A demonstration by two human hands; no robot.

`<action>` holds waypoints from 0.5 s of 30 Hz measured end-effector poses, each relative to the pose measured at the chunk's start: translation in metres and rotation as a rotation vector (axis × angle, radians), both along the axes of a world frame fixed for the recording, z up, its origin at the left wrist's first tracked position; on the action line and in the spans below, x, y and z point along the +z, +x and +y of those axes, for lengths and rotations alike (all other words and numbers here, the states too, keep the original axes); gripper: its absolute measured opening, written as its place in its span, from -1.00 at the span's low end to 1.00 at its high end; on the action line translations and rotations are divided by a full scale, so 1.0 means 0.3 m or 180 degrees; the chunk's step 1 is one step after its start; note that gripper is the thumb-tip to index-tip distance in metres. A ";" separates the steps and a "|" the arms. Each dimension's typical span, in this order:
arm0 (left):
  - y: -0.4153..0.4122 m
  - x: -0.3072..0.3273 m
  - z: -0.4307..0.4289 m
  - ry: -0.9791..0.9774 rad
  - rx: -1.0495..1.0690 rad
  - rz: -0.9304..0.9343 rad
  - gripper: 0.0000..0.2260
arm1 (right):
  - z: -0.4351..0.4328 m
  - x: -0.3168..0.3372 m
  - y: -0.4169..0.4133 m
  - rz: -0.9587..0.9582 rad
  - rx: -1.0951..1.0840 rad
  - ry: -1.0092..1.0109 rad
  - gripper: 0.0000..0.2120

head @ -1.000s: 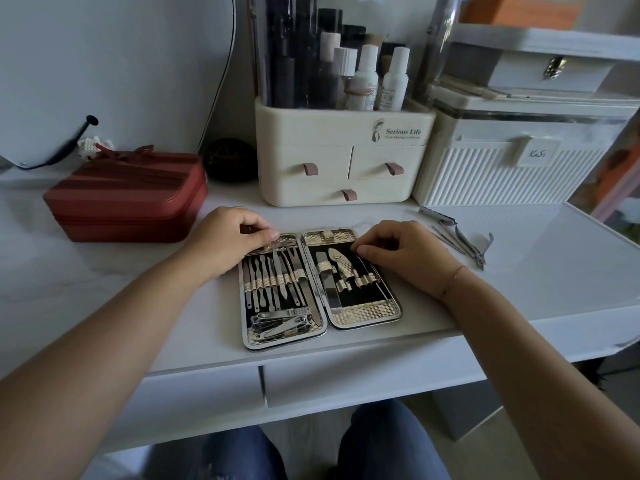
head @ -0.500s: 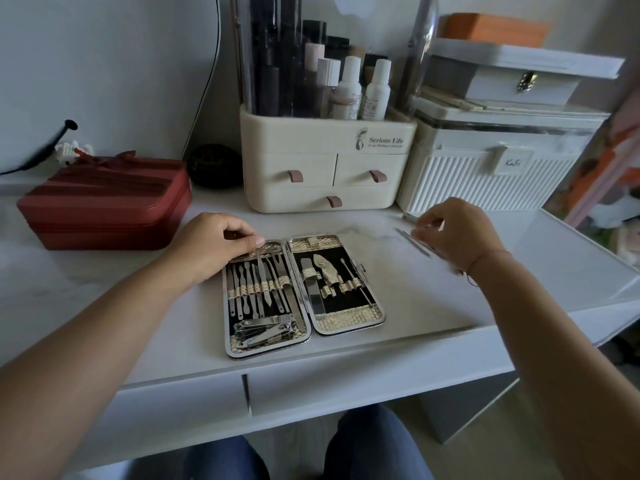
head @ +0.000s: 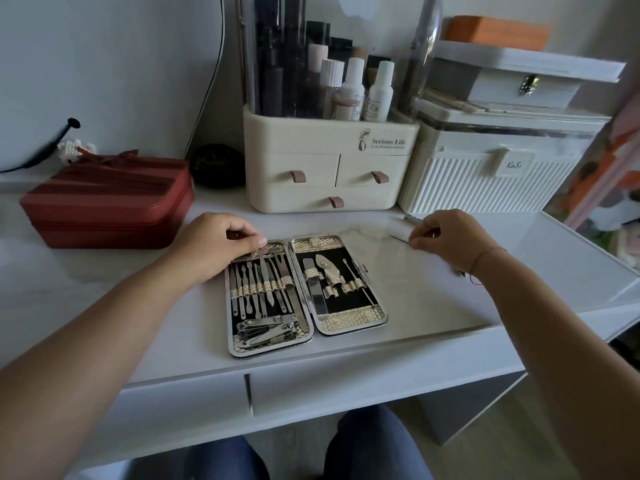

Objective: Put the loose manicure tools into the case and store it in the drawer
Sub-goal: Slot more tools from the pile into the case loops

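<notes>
Head view: hands curled, left hand (head: 211,244) apparently gripping the case (head: 349,322), right hand (head: 446,237) pinching a thin tool (head: 398,238).

The cream organizer (head: 329,140) reads "Serious Life" (small print illegible); a tag (head: 515,165) on the ribbed box (head: 485,194) says "KaSi".

I am counting one open manicure case (head: 349,325) on the desk (head: 450,299), one thin loose tool (head: 398,238) at its two o'clock, one red zip box (head: 104,202) at ten, three small drawers (head: 304,169) and two white bottles (head: 381,95) at twelve.
</notes>
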State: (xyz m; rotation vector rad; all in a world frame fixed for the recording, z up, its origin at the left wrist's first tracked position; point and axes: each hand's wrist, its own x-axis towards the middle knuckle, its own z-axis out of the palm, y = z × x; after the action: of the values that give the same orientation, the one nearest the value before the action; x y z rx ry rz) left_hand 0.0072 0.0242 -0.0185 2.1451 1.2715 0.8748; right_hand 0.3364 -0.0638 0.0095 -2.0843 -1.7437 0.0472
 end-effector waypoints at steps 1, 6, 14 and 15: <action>0.000 0.000 0.000 0.0000 0.0000 -0.0005 -0.90 | 0.000 0.000 -0.001 -0.0008 0.0043 0.0007 -0.96; 0.004 0.003 -0.007 0.0009 0.0008 -0.0032 -0.95 | 0.006 -0.007 -0.010 -0.0128 0.0107 -0.0057 -0.94; 0.003 0.004 -0.014 -0.0007 0.0040 -0.0056 -0.96 | 0.013 -0.031 -0.023 -0.1028 0.0074 -0.0213 -0.79; 0.003 0.003 -0.013 -0.0013 0.0033 -0.0069 -0.96 | 0.014 -0.032 -0.023 -0.1086 0.0078 -0.0249 -0.79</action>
State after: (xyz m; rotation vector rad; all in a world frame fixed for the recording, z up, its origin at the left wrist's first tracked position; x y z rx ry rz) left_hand 0.0082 0.0203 -0.0176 2.1220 1.2740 0.8964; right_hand 0.3295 -0.0597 0.0000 -2.2297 -1.9898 -0.2513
